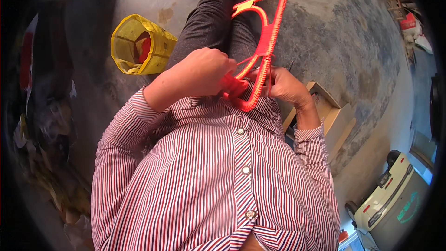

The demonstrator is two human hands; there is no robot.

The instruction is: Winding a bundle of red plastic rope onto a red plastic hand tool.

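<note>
Over my lap rests a red frame (pixel 281 11) with rounded corners, its outer edge wrapped in cord and a curved inner piece joined to it. A small yellow patch (pixel 245 5) shows near its far left corner. My left hand (pixel 203 72) is closed round a bundle of red cord (pixel 234 85) at the frame's near left side. From the bundle a strand runs up toward the frame. Bent at the frame's right edge, my right hand (pixel 287 85) pinches the cord-wrapped edge or a strand of cord; its fingertips are partly hidden behind the frame.
A yellow bin (pixel 162 51) with red material inside stands on the floor to my left. An open cardboard box (pixel 332 114) lies close by my right forearm. Farther right is a pale wheeled suitcase (pixel 388 195). Dark clutter lines the left side.
</note>
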